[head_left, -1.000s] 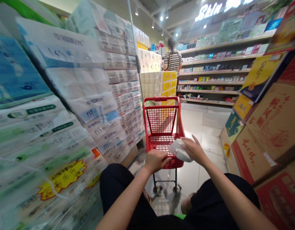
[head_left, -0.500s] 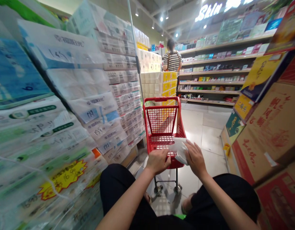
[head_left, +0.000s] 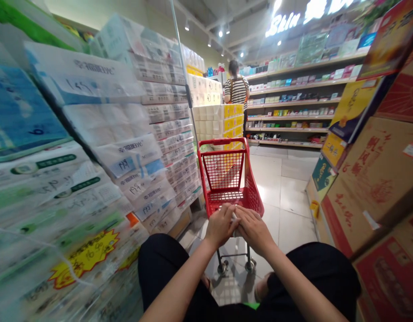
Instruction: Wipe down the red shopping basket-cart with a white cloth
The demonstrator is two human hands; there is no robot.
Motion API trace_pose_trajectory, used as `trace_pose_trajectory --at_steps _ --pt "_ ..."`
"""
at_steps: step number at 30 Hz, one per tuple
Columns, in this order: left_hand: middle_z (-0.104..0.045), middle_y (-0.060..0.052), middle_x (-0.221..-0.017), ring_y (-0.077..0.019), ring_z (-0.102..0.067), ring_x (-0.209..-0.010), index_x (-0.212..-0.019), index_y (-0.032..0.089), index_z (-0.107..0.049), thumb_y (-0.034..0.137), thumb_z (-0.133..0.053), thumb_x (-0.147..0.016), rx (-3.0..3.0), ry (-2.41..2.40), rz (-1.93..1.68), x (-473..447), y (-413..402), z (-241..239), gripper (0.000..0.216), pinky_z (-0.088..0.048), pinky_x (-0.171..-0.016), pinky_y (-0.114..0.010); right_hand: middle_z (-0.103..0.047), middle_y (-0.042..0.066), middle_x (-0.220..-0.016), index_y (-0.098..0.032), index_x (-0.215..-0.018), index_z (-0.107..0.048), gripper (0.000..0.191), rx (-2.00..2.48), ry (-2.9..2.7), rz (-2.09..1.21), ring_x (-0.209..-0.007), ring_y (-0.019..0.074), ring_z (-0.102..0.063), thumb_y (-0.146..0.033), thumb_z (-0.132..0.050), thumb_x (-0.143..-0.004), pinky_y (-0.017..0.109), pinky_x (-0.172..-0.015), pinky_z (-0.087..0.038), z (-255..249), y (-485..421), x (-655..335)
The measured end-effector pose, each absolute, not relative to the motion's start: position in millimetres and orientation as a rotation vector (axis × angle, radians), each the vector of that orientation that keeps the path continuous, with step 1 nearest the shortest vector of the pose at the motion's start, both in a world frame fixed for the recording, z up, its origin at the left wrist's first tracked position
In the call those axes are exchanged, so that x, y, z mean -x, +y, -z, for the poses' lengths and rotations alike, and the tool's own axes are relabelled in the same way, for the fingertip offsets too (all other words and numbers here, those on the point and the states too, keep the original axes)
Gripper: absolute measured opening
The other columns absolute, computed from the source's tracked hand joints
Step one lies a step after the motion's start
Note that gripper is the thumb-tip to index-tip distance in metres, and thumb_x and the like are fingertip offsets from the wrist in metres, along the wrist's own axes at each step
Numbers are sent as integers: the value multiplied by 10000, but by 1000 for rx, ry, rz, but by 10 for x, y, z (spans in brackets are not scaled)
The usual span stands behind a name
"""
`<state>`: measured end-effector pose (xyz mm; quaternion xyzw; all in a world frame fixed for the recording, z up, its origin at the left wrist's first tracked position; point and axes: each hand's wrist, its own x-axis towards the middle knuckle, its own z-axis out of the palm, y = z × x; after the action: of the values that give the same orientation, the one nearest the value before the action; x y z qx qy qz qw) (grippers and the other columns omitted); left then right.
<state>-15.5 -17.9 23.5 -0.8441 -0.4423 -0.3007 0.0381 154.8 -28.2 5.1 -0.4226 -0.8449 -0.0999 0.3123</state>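
my left hand (head_left: 221, 224) and right hand (head_left: 252, 229) touching, fingers half curled, grips i cannot tell, thin white sheet (head_left: 234, 215) mostly hidden between them, red plastic lattice cart (head_left: 254, 195), near edge covered

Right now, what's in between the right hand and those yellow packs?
In the head view, the red cart stands between the right hand and the yellow packs.

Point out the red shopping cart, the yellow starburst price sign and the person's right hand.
Red shopping cart (head_left: 254, 193): head view, on its right side wall.
Yellow starburst price sign (head_left: 86, 258): head view, middle of its face.
Right hand (head_left: 252, 227): head view, back of the hand.
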Motion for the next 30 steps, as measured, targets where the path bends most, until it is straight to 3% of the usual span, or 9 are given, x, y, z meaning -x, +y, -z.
trace_pose_trajectory --at_steps 4,8,11,14,18,22,30 --pt "-592 -47 -1040 -190 -571 -946 -1090 245 -575 362 -460 -957 2649 -1250 968 283 -249 -236 212 -456 -855 -323 -558 62 -1331 -240 -1368 -429 446 1126 -2266 254 -1306 221 -434 -355 -458 -938 442 -1122 -301 -79 -285 -1952" --pt "-595 -28 -889 -177 -546 -915 -886 231 -614 331 -480 -950 2607 -1249 1083 362 -307 -292 179 -396 -989 -372 -576 2 -1295 -317 -1201 -560 291 1240 -2218 283 -1310 198 -425 -289 -389 -967 459 -1162 -210 -88 -288 -2229" --pt "-589 -26 -920 -169 -539 -936 -834 221 -612 332 -403 -973 2622 -1238 1114 337 -329 -439 274 -296 -1093 -432 -578 -10 -1295 -340 -1203 -570 300 1280 -2214 276 -1315 200 -415 -306 -381 -973 470 -1164 -192 -114 -288 -2236" --pt "-582 -40 -1043 -192 -525 -1036 -887 223 -616 339 -386 -973 2591 -1274 1101 230 -343 -584 272 -253 -1116 -469 -582 -17 -1303 -351 -1343 -469 381 1246 -2247 239 -1324 203 -403 -345 -390 -971 480 -1171 -168 -137 -283 -2155" --pt "-584 -65 -1067 -216 -545 -990 -1045 222 -578 318 -440 -950 2632 -1282 905 -58 -392 -503 193 -430 -921 -384 -608 -12 -1280 -316 -1394 -413 417 1230 -2206 184 -1300 182 -440 -312 -336 -984 484 -1187 -112 -137 -270 -2036" --pt "-593 -94 -998 -234 -562 -894 -1180 165 -501 258 -459 -930 2568 -1292 694 -335 -417 -200 270 -452 -785 -370 -641 -10 -1223 -278 -1420 -365 445 1250 -2159 49 -1276 148 -466 -259 -255 -989 474 -1194 -90 -140 -277 -1991" --pt "-608 -19 -822 -171 -583 -741 -954 204 -534 371 -392 -991 2550 -1142 561 -138 -197 -95 222 -389 -631 -281 -545 -6 -1353 -291 -1468 -282 492 1244 -2200 90 -1283 140 -460 -247 -246 -979 477 -1197 -43 -166 -292 -2079"
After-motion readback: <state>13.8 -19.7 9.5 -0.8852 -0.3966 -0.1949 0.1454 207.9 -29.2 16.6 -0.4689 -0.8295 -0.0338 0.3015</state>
